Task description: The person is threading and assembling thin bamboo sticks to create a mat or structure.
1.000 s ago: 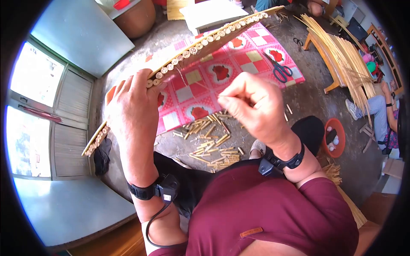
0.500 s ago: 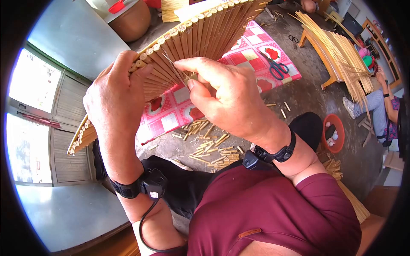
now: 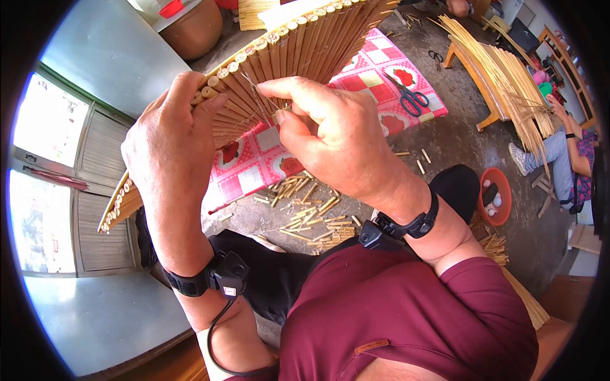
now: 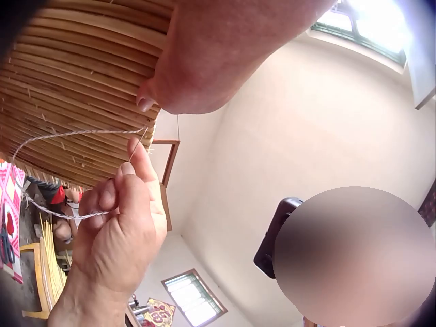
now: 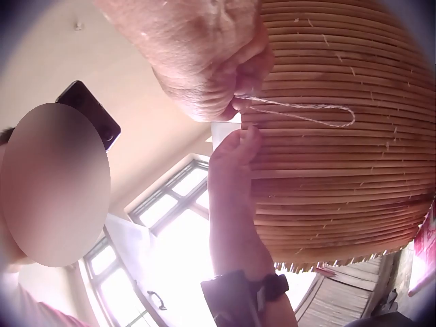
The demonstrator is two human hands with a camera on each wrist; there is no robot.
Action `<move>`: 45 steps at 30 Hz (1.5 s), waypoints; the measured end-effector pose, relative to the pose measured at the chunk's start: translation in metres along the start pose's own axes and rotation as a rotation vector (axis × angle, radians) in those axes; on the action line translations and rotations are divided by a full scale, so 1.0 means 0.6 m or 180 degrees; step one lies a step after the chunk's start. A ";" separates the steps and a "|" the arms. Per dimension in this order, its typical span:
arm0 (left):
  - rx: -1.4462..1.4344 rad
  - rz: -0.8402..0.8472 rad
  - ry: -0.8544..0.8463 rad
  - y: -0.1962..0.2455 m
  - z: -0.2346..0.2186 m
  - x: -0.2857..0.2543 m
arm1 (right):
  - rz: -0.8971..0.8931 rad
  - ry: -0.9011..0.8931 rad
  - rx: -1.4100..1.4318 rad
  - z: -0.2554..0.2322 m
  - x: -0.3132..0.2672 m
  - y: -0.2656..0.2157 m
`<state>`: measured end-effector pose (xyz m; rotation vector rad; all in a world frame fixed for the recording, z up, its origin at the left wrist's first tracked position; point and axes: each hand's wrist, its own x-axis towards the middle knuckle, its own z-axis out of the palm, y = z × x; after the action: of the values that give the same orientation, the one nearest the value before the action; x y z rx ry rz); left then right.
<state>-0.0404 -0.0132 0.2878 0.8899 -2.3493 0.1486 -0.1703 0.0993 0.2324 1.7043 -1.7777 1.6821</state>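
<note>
A mat of slender stalks (image 3: 308, 47) stitched side by side is held up before the person, its cut ends along the near edge. The left hand (image 3: 170, 143) grips that edge, thumb on the underside and fingers over the top. Close beside it, the right hand (image 3: 337, 136) pinches a thin needle (image 4: 137, 148) between thumb and forefinger, at the mat's edge in the left wrist view. Twine (image 5: 320, 106) loops out across the stalks in the right wrist view. In the left wrist view the twine runs back to the right hand's curled fingers.
Scissors (image 3: 414, 101) lie on a low table with a red-and-pink cloth (image 3: 254, 174). Cut stalk pieces (image 3: 318, 225) litter the floor below. To the right are an orange basin (image 3: 497, 219), a wooden bench (image 3: 489, 111) with long stalks, and another seated person.
The mat has tilted up, so its stalked underside shows. The right hand has come left, from apart in the air to the mat's edge; over the last half second both hands barely shift.
</note>
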 end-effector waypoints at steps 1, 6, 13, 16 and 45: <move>0.0005 0.0005 0.0006 0.000 0.001 -0.001 | 0.0011 0.0005 -0.0001 0.000 0.000 0.000; 0.0024 0.0014 0.0008 0.001 0.000 -0.003 | 0.0030 0.0057 0.0065 0.002 -0.002 -0.001; 0.0127 0.0166 0.0159 0.008 0.002 -0.014 | 0.0070 0.0073 0.0267 -0.001 -0.008 0.002; 0.0210 0.0392 0.0413 0.018 0.013 -0.037 | 0.0122 0.0092 0.0359 -0.004 -0.022 0.002; 0.0573 0.0622 0.0418 0.059 0.066 -0.163 | 0.0245 0.0281 0.0820 0.016 -0.155 0.049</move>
<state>-0.0260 0.0569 0.2027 0.7079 -2.3218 0.4903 -0.1561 0.1382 0.1434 1.6437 -1.6681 2.0634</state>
